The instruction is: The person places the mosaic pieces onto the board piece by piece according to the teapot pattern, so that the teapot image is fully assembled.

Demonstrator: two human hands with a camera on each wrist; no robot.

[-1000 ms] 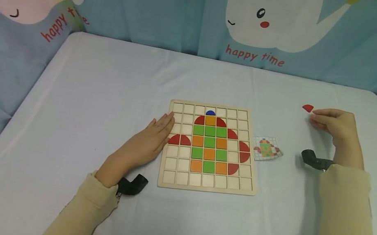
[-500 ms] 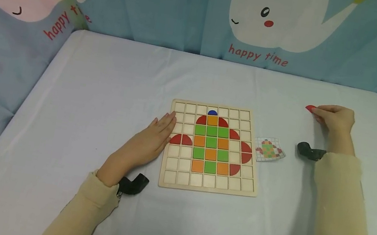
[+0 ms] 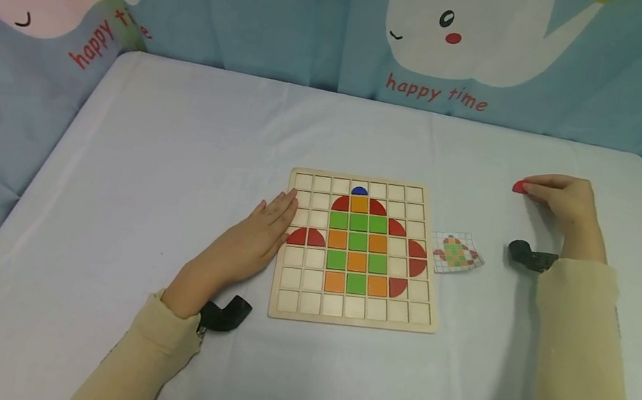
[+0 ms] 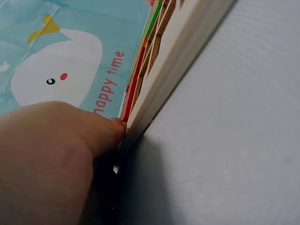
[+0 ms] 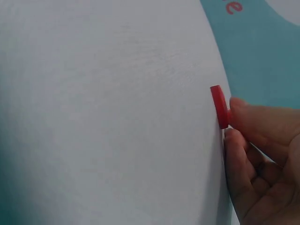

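My left hand (image 3: 246, 244) lies with its fingers straight against the left edge of a wooden grid board (image 3: 353, 310). In the left wrist view, the thumb (image 4: 101, 129) touches the board's side (image 4: 164, 61). At the right of the table, my right hand (image 3: 566, 198) pinches a red quarter-circle piece (image 3: 519, 186) between thumb and fingers. The right wrist view shows this red piece (image 5: 219, 107) edge-on at the fingertips of the right hand (image 5: 262, 154). Orange squares, green squares, several red quarter circles and a blue half circle (image 3: 359, 191) fill some of the board's cells.
A small paper card (image 3: 456, 253) with a printed coloured pattern lies just right of the board. White cloth (image 3: 182, 113) covers the table. Blue curtains (image 3: 252, 4) with whale prints hang behind it and at both sides.
My right thumb has come over the red quarter circle, now pinched and turned a little. The right hand has shifted slightly. My left hand and the board keep their places.
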